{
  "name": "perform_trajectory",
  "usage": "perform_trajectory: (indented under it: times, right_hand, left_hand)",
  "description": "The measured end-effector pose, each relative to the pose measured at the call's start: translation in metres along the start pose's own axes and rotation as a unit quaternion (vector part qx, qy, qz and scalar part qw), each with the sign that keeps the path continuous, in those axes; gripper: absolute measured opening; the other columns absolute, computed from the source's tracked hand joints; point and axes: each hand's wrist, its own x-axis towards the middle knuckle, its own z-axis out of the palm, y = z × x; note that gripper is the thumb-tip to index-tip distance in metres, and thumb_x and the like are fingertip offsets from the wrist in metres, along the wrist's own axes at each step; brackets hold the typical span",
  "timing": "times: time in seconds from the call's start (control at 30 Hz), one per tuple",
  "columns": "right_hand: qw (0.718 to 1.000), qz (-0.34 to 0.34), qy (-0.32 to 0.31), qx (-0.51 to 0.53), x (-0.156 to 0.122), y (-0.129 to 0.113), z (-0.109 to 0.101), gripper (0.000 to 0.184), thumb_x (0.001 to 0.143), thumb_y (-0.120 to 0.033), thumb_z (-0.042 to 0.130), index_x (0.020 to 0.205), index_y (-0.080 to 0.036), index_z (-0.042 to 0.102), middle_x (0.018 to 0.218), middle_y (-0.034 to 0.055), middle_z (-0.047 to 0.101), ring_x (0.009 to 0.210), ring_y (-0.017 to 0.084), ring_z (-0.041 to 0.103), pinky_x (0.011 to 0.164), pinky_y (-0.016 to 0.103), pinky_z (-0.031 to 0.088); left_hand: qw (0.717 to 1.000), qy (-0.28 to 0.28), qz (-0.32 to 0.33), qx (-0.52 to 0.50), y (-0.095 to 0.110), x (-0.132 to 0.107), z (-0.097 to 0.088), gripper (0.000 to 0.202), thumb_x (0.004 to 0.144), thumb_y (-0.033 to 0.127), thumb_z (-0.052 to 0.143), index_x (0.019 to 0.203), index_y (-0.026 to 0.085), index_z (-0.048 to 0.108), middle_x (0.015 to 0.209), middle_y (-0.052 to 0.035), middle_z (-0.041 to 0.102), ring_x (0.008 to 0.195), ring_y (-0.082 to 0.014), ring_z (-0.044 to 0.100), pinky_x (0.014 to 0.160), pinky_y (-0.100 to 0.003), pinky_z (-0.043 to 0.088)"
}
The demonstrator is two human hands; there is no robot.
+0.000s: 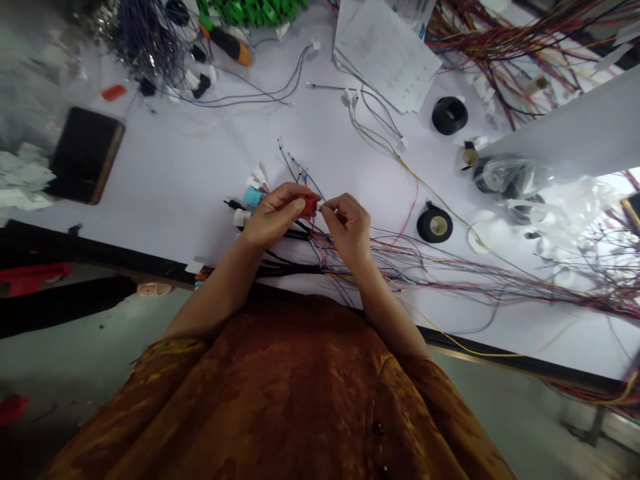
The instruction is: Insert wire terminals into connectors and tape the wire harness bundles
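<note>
My left hand [276, 215] is closed around a red connector housing [309, 205], thumb on top. Close on its right, my right hand [349, 225] pinches a thin wire [320, 207] at the housing's edge; whether the wire's end sits inside cannot be made out. Beneath both hands runs a bundle of thin coloured wires [430, 261], stretching off to the right. A light blue connector [253, 196] and a white connector [242, 218] lie just left of my left hand. Several loose wire ends with metal terminals [300, 172] stick up beyond the housing.
A dark phone-like slab [86, 155] lies at the left. Black tape rolls [435, 223] and papers [387, 57] are on the right half. An orange-black screwdriver handle [231, 47], green connectors [257, 9] and a purple wire bundle [145, 40] are at the back. The table's dark edge [150, 265] runs before me.
</note>
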Motion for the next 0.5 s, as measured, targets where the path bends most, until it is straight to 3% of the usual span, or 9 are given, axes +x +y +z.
perform_trajectory:
  times: [0.2,0.37,0.43,0.5]
  right_hand:
    - [0.999,-0.010,-0.013,-0.037,0.002,0.005,0.001,0.018,0.093,-0.026,0.054,0.076,-0.020,0.059,0.078,0.0004,0.057,0.069,0.011,0.052,0.066,0.027,0.044]
    - [0.997,-0.009,0.049,-0.061,-0.015,-0.005,-0.035,0.020,0.097,-0.026,0.048,0.084,-0.021,0.063,0.086,0.0031,0.059,0.084,0.015,0.056,0.077,0.031,0.046]
    - [0.997,-0.021,-0.010,-0.071,-0.034,-0.008,-0.057,0.020,0.096,-0.027,0.051,0.084,-0.022,0.065,0.084,0.0025,0.059,0.083,0.015,0.056,0.077,0.031,0.046]
    - [0.988,-0.027,-0.124,-0.086,-0.057,-0.006,-0.074,0.019,0.095,-0.028,0.055,0.083,-0.021,0.068,0.080,0.0015,0.059,0.076,0.014,0.055,0.072,0.029,0.045]
  left_hand:
    - [1.000,-0.001,-0.006,0.007,-0.002,0.000,0.002,0.029,0.075,0.042,0.081,0.093,0.020,0.072,0.087,-0.0036,0.070,0.076,-0.0125,0.064,0.072,-0.024,0.054]
    - [0.997,0.069,0.016,-0.030,-0.003,0.008,-0.006,0.016,0.081,0.035,0.077,0.087,0.023,0.069,0.083,0.0001,0.069,0.071,-0.0093,0.063,0.067,-0.020,0.053]
    - [0.996,0.076,0.011,-0.036,-0.005,0.011,-0.010,0.009,0.084,0.031,0.075,0.086,0.024,0.069,0.082,0.0005,0.069,0.070,-0.0091,0.063,0.065,-0.020,0.053]
    - [0.996,0.080,0.002,-0.039,-0.006,0.013,-0.012,0.004,0.087,0.027,0.071,0.086,0.025,0.068,0.081,0.0011,0.069,0.068,-0.0089,0.064,0.064,-0.021,0.052]
